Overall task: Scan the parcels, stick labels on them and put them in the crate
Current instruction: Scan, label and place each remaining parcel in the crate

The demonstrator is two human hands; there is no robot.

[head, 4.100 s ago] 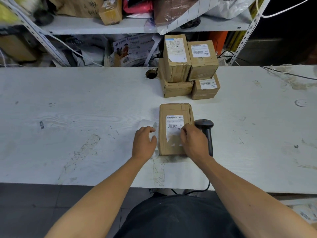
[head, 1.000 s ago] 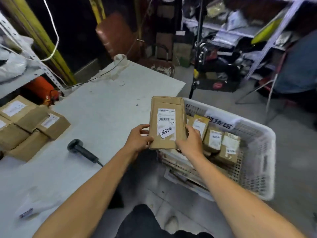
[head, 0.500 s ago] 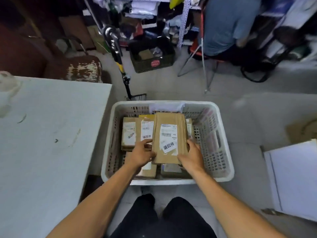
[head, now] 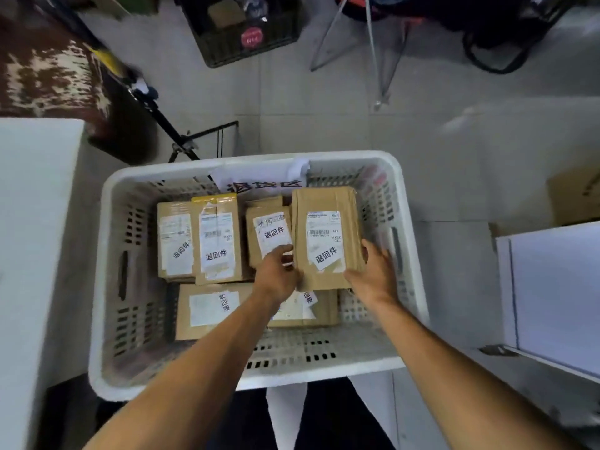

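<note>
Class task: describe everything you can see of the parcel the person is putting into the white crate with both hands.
The parcel is a flat, rectangular brown cardboard box. On its upper face is a white shipping label with a barcode, and a slanted white sticker with three black Chinese characters overlaps the label's lower edge. It lies face up at the far right of the white crate, beside other labelled parcels. The left hand touches its near left edge; the right hand touches its near right corner.
</note>
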